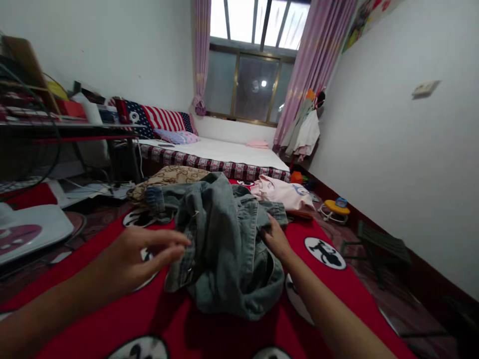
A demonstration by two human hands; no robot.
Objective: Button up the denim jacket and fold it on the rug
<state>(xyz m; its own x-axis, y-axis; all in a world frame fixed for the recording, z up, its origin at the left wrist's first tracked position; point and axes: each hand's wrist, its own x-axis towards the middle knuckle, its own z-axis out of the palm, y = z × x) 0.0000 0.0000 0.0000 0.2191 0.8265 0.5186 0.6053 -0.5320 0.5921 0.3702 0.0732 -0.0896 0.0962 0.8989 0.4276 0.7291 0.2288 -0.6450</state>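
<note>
A crumpled grey-blue denim garment (224, 244) lies in a heap on a red blanket (160, 319) printed with round black-and-white cartoon patches. My left hand (138, 257) hovers at the garment's left edge, fingers spread and fingertips at the denim, holding nothing. My right hand (276, 238) reaches in from the right, its fingers tucked into a fold of the denim near the waistband. Whether it pinches the cloth is hard to see.
Behind the denim lie a tan patterned cloth (170, 178) and a pink garment (282, 193). A bed (224, 152) with pillows stands under the window. A cluttered dark desk (67, 129) is at the left, a small folding stool (377, 247) and toys at the right wall.
</note>
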